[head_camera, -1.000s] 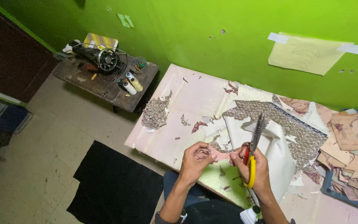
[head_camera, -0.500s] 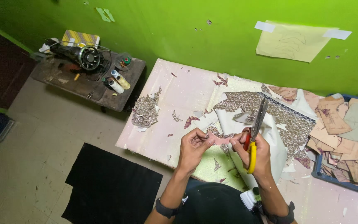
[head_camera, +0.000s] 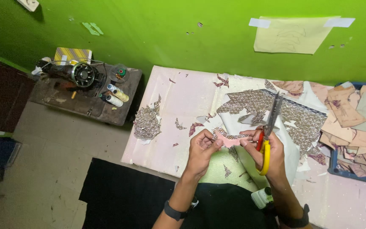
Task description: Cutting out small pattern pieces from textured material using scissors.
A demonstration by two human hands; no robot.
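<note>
My left hand (head_camera: 203, 149) pinches one end of a small pink cut-out fabric piece (head_camera: 228, 139) above the table's near edge. My right hand (head_camera: 264, 149) grips scissors (head_camera: 269, 129) with red and yellow handles, their blades pointing up and away, and its fingertips touch the other end of the pink piece. Patterned brown-and-white fabric (head_camera: 276, 111) lies spread on the pale table (head_camera: 178, 101) just beyond both hands.
A heap of patterned scraps (head_camera: 147, 123) lies at the table's left edge. Stacked tan pattern pieces (head_camera: 356, 123) fill a blue tray (head_camera: 333, 163) at right. A sewing machine (head_camera: 70, 72) and thread spools (head_camera: 116, 96) sit on a low dark table at left. A black mat (head_camera: 119, 191) covers the floor.
The view has shifted, so the table and hands sit lower and more to the right in frame. Both hands stay together on the pink piece, scissors still in the right hand.
</note>
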